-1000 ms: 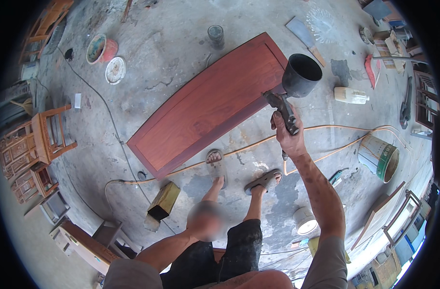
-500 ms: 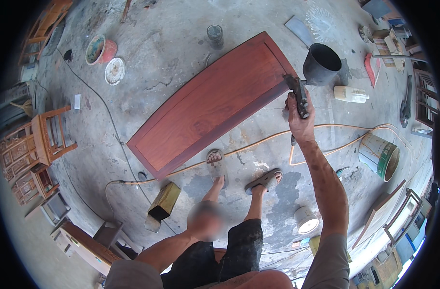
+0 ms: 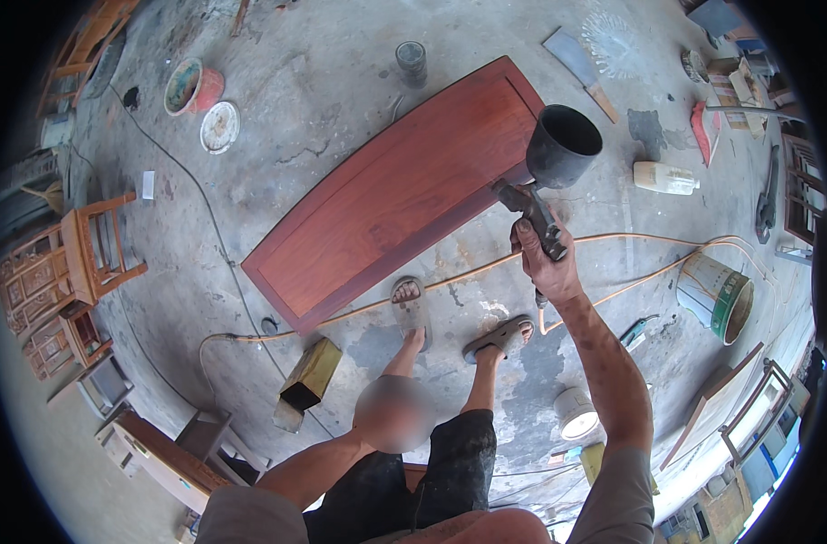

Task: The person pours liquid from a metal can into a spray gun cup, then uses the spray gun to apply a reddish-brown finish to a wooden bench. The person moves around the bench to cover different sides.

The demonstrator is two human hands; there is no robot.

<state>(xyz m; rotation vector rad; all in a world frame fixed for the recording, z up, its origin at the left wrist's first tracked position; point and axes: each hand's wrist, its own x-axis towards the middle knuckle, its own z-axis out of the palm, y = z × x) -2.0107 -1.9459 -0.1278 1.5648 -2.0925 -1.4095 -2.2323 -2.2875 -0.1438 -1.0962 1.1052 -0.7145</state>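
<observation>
My right hand [image 3: 553,270] is wrapped round the handle of a spray gun [image 3: 536,215]. A large black cup [image 3: 551,160] sits on the gun, its round mouth showing. The gun's nose is over the near right edge of a reddish-brown wooden panel [image 3: 386,204], which lies slantwise on the floor. From below the handle, an orange air hose [image 3: 468,275] trails across the floor. Close to my left knee is my left hand [image 3: 397,415]; it is blurred, so its fingers cannot be made out.
A square yellowish tin [image 3: 310,374] stands left of my feet. Right of me are a big white-and-green bucket [image 3: 717,297], a small white bucket [image 3: 575,413] and a pale plastic jug [image 3: 664,178]. Wooden chairs [image 3: 96,254] line the left. A dark cable [image 3: 200,199] crosses the floor.
My right hand has drawn the spray gun nearer and to the left, and its black cup has swung left over the panel's right end. My left hand stays by the knee.
</observation>
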